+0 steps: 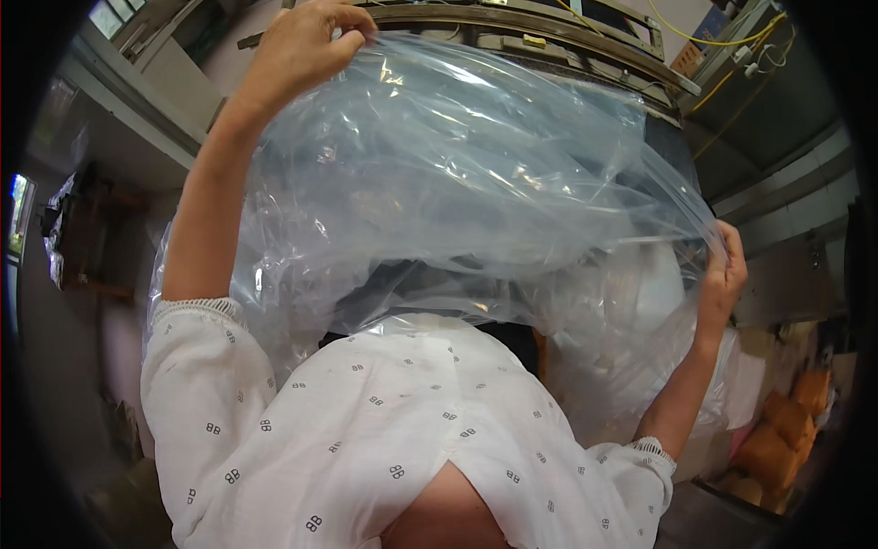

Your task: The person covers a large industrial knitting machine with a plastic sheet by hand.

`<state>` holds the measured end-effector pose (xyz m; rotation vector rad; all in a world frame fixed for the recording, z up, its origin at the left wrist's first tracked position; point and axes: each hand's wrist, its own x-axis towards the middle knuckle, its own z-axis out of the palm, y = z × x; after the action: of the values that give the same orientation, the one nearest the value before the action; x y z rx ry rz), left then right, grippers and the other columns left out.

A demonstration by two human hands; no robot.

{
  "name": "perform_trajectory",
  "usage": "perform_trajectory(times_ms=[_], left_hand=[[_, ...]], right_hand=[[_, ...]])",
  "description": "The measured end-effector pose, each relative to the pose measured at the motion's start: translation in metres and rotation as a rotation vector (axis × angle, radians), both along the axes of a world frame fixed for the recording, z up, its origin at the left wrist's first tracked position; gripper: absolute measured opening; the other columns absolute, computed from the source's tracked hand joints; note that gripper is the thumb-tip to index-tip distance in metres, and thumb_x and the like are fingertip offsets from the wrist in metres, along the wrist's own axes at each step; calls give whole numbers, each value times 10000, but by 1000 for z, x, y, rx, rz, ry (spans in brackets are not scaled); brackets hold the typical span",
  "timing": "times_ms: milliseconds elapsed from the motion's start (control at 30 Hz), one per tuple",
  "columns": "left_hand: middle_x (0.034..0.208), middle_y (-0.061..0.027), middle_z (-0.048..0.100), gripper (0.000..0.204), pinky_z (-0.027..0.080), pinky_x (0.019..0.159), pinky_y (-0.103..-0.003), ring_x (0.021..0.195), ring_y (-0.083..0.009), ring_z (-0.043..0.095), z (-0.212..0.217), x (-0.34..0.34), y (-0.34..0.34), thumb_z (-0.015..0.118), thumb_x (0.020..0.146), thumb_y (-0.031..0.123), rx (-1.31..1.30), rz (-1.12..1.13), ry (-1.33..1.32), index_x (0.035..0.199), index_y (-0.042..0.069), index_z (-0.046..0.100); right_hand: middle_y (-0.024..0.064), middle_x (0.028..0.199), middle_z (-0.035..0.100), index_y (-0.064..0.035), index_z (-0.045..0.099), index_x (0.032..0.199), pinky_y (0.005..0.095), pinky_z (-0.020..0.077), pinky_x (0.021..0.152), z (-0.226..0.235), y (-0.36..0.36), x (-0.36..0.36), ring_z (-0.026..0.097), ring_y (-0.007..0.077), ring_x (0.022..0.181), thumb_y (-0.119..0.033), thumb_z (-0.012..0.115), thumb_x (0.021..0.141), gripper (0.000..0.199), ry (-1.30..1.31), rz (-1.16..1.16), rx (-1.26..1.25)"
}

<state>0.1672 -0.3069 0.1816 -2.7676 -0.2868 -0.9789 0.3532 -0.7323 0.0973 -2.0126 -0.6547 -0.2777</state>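
A large sheet of clear plastic film [457,174] spreads out in front of me, wrinkled and shiny, stretched between my two hands. My left hand [315,41] is raised at the far left, its fingers pinched on the film's upper corner. Farther to the right and nearer to me, my right hand [725,270] grips the film's right edge between thumb and fingers. The film sags in folds between them and hangs down towards my body. Whether it is a single sheet or a bag, I cannot tell.
Behind the film runs a long metal machine frame [512,27] with bars. Yellow cables [732,41] hang at the far right. More crumpled clear plastic [613,339] lies by my right forearm. Orange-brown objects [782,435] stand at the lower right; a dark cluttered stand [82,229] is at left.
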Motion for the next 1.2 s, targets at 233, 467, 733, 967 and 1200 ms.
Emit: perform_trajectory(times_ms=[233,467,733,967,1200], left_hand=[[773,-130,581,181,435,678,-373,709,-272,538,11,39,-32,462,836,183,-825,-289,111,868,29,552],[772,-31,571,180,473,578,-346,660,-239,589,-68,64,-105,685,701,209,-320,-822,445,784,96,573],[731,-119,578,92,412,578,-433,685,-323,566,-129,139,-268,584,792,149,-907,-1304,310,824,72,545],[615,-142,546,181,408,530,-417,589,-343,539,-118,172,-327,560,837,242,-969,-1236,287,779,70,553],[593,-67,523,195,382,466,-303,486,-177,484,-81,187,-235,625,806,198,-917,-1163,238,782,24,541]], right_hand=[[-33,835,525,-20,572,972,175,371,627,-25,-104,16,453,55,707,-39,483,860,144,-18,-285,52],[49,796,614,1,613,905,287,433,652,-74,-286,-6,536,151,710,-211,504,871,240,-51,-819,-650],[104,1119,553,-31,539,1149,344,423,845,41,-547,-146,529,220,998,-291,527,833,409,-95,-1020,746],[157,1257,462,26,447,1230,397,331,994,120,-237,-68,435,272,1164,-255,425,893,439,-620,-578,-316],[67,887,599,-4,565,1025,273,438,729,16,2,2,556,153,803,-89,560,822,220,272,96,-235]])
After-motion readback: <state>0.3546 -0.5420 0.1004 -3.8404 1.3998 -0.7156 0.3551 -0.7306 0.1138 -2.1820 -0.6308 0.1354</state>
